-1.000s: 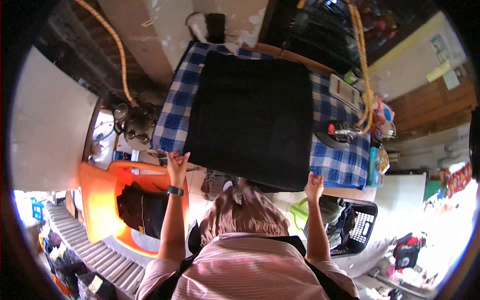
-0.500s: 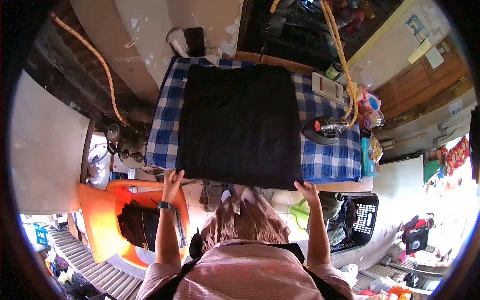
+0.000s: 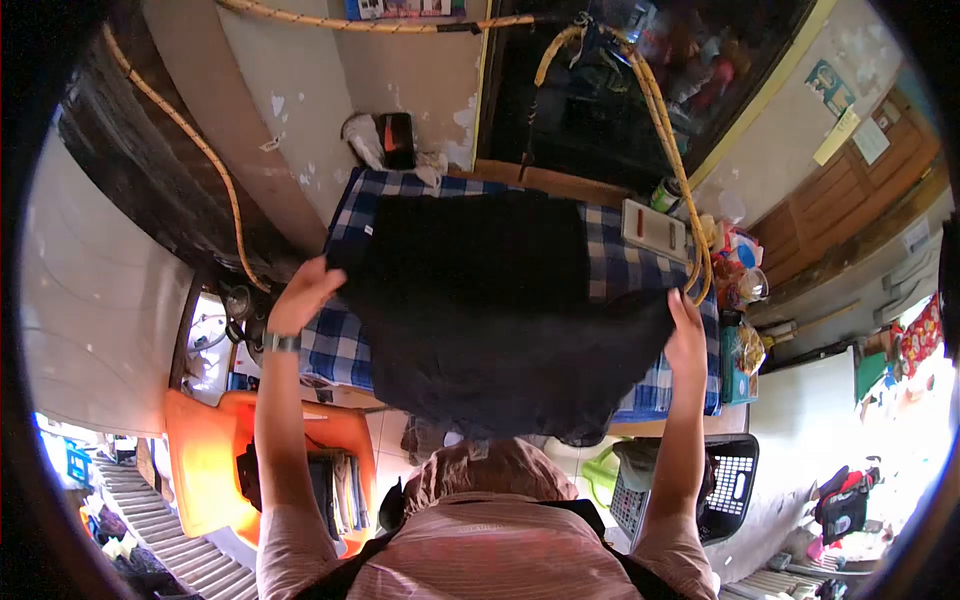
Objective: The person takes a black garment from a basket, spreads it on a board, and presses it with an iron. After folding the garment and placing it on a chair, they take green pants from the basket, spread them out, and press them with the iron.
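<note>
Head view: the black cloth [image 3: 490, 320] fills the centre of the frame, stretched crosswise between the left hand [image 3: 300, 300] and right hand [image 3: 686, 345], neither clearly nearer. Both hands' fingers pinch its sides, and its middle sags toward the lower frame.

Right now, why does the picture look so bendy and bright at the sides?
In the head view, a wide lens seems to bend the room, leaving dark corners; glare whites out the far right; the chair glows orange; the black cloth is so dark its folds barely show.
</note>
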Demonstrator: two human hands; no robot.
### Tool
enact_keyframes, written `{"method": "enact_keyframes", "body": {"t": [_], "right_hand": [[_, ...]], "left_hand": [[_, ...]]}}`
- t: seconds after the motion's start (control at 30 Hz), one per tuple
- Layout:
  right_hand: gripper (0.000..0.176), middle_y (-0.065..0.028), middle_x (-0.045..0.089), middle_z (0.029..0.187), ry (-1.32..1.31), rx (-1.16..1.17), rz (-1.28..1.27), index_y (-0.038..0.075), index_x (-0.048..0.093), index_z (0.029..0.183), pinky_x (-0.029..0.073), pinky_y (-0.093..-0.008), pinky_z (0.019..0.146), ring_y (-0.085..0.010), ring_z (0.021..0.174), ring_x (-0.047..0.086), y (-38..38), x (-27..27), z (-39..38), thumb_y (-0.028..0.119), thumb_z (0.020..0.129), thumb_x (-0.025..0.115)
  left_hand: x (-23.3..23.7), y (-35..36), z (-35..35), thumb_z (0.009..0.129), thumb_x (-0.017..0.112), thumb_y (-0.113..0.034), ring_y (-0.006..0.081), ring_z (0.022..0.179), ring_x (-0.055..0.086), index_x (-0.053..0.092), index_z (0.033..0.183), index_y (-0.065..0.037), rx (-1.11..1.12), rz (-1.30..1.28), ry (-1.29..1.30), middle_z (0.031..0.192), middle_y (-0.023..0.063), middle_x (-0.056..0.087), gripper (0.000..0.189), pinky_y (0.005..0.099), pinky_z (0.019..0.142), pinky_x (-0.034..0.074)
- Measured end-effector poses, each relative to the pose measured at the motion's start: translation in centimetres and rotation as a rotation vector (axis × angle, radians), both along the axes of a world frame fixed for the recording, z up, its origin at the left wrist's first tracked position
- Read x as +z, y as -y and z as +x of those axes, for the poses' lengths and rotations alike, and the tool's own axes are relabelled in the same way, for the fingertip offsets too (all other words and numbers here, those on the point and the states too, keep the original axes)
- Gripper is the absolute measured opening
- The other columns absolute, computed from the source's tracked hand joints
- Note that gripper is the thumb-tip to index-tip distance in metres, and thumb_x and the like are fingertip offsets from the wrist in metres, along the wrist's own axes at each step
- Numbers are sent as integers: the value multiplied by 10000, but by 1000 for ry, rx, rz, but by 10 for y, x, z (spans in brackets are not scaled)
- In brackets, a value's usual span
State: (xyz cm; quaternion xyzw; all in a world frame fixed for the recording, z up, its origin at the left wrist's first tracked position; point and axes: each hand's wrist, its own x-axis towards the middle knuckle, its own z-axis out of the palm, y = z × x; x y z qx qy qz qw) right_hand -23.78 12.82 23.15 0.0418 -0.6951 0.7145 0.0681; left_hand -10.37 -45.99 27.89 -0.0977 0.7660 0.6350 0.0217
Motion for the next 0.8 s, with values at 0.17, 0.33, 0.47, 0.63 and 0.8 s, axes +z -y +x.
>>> {"method": "enact_keyframes", "body": {"t": [0.17, 0.33, 0.47, 0.63, 0.8], "right_hand": [[591, -81, 510, 1285, 63, -90, -211, -63, 515, 1213, 262, -270, 1049, -148, 1237, 398, 53, 94, -127, 349, 833, 701], [444, -78, 495, 1258, -136, 38, -487, 21, 536, 1159, 239, -240, 1023, -126, 1185, 388, 55, 195, -200, 298, 846, 685], [283, -64, 520, 1205, -295, -80, -404, 53, 550, 1120, 379, -187, 832, -95, 1058, 478, 59, 264, -175, 169, 873, 624], [260, -74, 605, 1082, -479, 94, -408, 45, 584, 1133, 397, -169, 741, -70, 954, 523, 43, 278, -117, 77, 878, 549], [228, -74, 643, 1009, -371, 171, -314, -32, 617, 1080, 410, -180, 802, -69, 991, 528, 41, 242, -85, 50, 878, 550]], "left_hand": [[96, -18, -113, 887, 640, -335, 43, 811, 520, 649, 979, -46, 236, 25, -427, 904, -54, 603, 304, 197, 720, 411], [211, -13, -161, 908, 627, -279, 45, 898, 530, 638, 995, -85, 248, 196, -763, 979, -27, 610, 213, 210, 795, 413], [244, 25, -183, 915, 617, -279, 45, 810, 517, 628, 1010, -85, 217, 114, -783, 867, -48, 578, 216, 216, 745, 408], [238, 10, -126, 904, 610, -220, 57, 719, 491, 553, 1131, -83, 159, 476, -875, 747, -64, 509, 272, 218, 664, 393], [215, -23, -81, 875, 621, -126, 59, 734, 465, 532, 1171, -100, 327, 496, -790, 775, -64, 469, 310, 201, 652, 386]]}}
